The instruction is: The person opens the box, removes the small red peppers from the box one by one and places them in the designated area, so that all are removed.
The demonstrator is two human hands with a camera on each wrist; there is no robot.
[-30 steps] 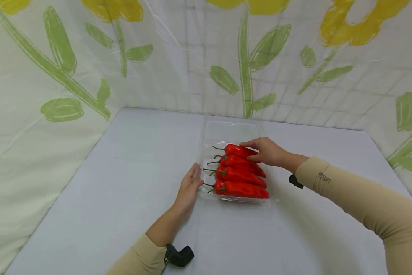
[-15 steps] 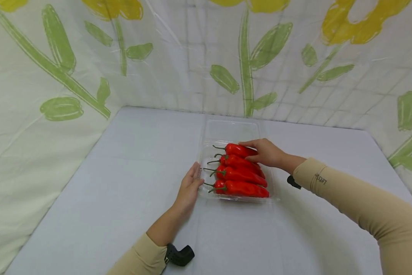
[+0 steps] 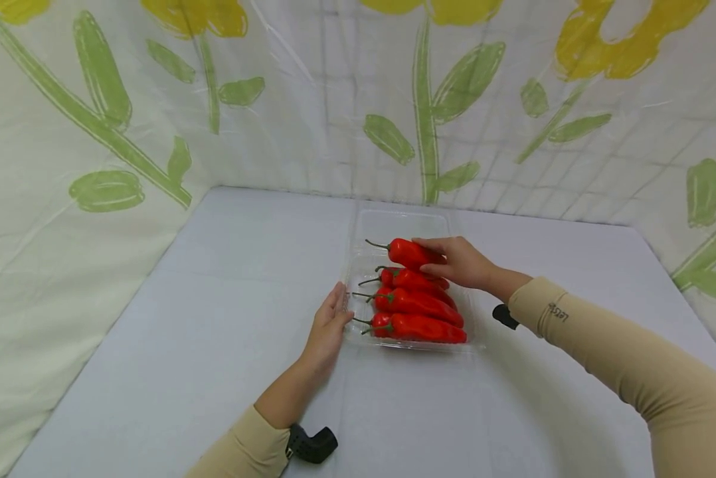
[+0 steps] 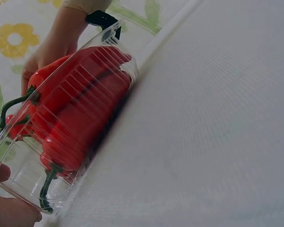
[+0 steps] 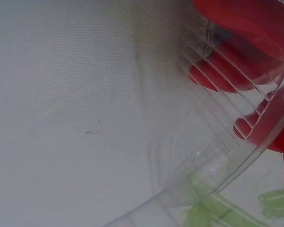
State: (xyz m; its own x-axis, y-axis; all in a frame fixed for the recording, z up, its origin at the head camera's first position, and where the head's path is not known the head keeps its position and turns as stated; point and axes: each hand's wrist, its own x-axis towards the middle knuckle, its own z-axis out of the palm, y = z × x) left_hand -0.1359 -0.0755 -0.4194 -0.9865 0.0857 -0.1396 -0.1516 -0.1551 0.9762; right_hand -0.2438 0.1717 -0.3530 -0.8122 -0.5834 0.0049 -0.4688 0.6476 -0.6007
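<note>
A clear plastic clamshell container (image 3: 476,318) holds several long red peppers (image 3: 424,328) with green stems, all pointing left. My right hand (image 3: 462,261) pinches the rearmost red pepper (image 3: 402,253) between thumb and fingers, raised above the others with its stem to the left. In the left wrist view that hand (image 4: 57,40) is partly hidden behind the container and peppers. My left hand (image 3: 327,330) rests against the container's left wall, fingers straight along it and the thumb nearer the front corner. Pepper tips (image 5: 206,78) show through the ribbed wall in the right wrist view.
The container's clear lid (image 3: 402,226) lies folded back toward the rear edge of the white table (image 3: 244,265). Behind stands a pale curtain (image 3: 304,99) printed with yellow flowers. A black wrist device (image 3: 315,445) sits by the left sleeve.
My right hand has raised the rearmost pepper slightly up and to the left, off the row, uncovering part of a pepper beneath. The left hand and the container stay in place.
</note>
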